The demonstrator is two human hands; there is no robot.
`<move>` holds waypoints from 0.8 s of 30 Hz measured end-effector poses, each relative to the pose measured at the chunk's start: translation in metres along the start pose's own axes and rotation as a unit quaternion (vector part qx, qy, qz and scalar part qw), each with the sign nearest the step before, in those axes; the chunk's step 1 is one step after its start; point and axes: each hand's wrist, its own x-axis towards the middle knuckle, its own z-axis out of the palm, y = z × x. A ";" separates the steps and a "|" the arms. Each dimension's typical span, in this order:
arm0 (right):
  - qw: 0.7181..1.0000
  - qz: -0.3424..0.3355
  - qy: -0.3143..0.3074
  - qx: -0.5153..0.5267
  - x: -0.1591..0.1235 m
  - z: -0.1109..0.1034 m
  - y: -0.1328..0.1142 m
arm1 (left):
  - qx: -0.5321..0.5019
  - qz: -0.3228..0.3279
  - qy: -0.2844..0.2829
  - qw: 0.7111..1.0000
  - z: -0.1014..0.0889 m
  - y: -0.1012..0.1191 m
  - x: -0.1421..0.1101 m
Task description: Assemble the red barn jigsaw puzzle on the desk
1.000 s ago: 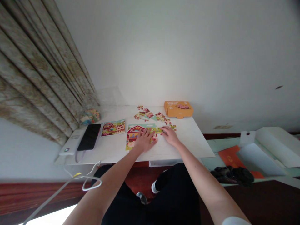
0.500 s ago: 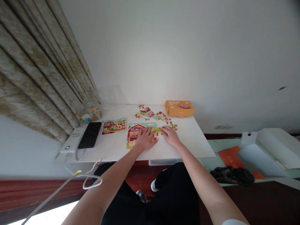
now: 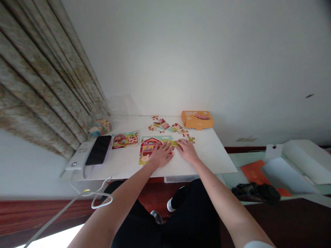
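A partly assembled jigsaw puzzle (image 3: 148, 141) lies on the white table, with a red barn and green edges. My left hand (image 3: 161, 155) rests flat across its right part, fingers spread, hiding several of its pieces. At the puzzle's right end, my right hand (image 3: 186, 150) has its fingertips closed on a green puzzle piece (image 3: 173, 143). That piece touches the assembled part; whether it is locked in is hidden. Loose puzzle pieces (image 3: 164, 125) lie beyond my hands, some overlapping. Just past my right fingers is a green-and-brown piece (image 3: 191, 140).
A picture card (image 3: 125, 140) with the barn scene lies left of the puzzle. Farther left are a black phone (image 3: 98, 150), a white device (image 3: 79, 156) and a clear bag (image 3: 99, 126). An orange puzzle box (image 3: 198, 120) stands at the back right. A white cable (image 3: 102, 206) hangs in front.
My left hand has shifted slightly right over the puzzle, covering pieces that showed between my hands. My right hand stays at the green piece. The view has moved slightly.
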 end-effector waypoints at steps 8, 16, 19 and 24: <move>1.000 0.005 0.001 -0.019 0.000 -0.004 -0.006 | -0.004 -0.001 -0.001 1.000 -0.003 0.002 0.001; 0.996 0.024 0.043 0.076 0.002 0.003 0.004 | -0.009 -0.009 0.027 1.000 -0.004 0.003 -0.004; 0.985 0.077 0.087 0.124 0.010 0.002 0.015 | -0.018 -0.011 0.063 0.998 -0.004 0.003 -0.006; 0.985 0.140 0.070 0.068 0.045 -0.002 0.021 | -0.036 -0.005 0.105 0.994 -0.004 0.005 -0.007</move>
